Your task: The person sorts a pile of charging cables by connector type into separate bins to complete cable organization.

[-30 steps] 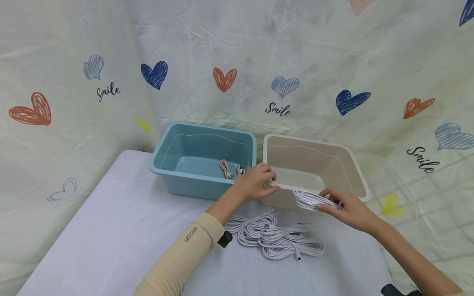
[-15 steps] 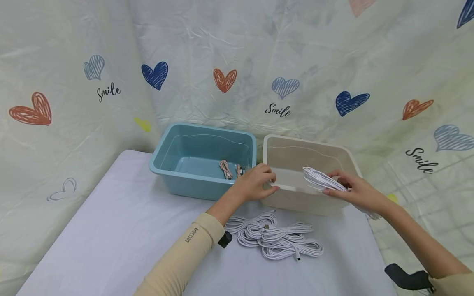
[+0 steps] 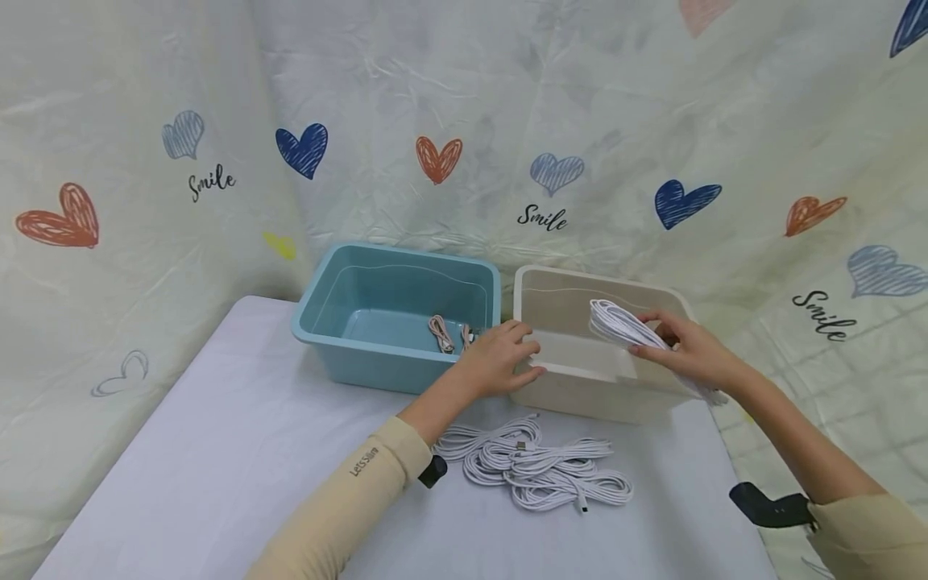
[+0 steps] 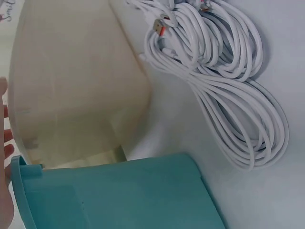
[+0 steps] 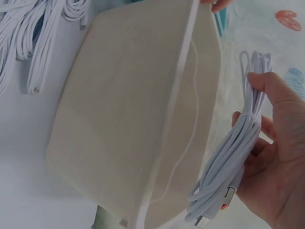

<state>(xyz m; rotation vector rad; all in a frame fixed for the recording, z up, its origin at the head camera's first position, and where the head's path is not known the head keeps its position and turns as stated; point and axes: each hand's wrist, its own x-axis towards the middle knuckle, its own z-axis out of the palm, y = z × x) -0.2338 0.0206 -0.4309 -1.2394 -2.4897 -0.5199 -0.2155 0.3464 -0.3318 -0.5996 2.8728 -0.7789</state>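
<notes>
My right hand (image 3: pixel 685 350) grips a coiled white USB cable (image 5: pixel 231 143) by its middle. The cable is over the beige bin (image 3: pixel 580 391), with loops toward the bin's inside and metal plugs showing at the lower end in the right wrist view. My left hand (image 3: pixel 500 358) is at the beige bin's front left corner, fingers bent over the rim and thumb on the front side. Part of that corner is hidden by the hand. Several more coiled white cables (image 3: pixel 544 463) lie heaped on the table in front of the bins.
Left of the beige bin stands a teal bin (image 3: pixel 370 346), close beside it. Inside are small brownish coiled cables (image 3: pixel 441 333) near its right end. Both bins stand on a white-covered table (image 3: pixel 239 451), before a hanging sheet (image 3: pixel 493 80) printed with hearts.
My right hand has carried the white cable up and back, from in front of the beige bin to over its opening. My left hand has stayed at the rim.
</notes>
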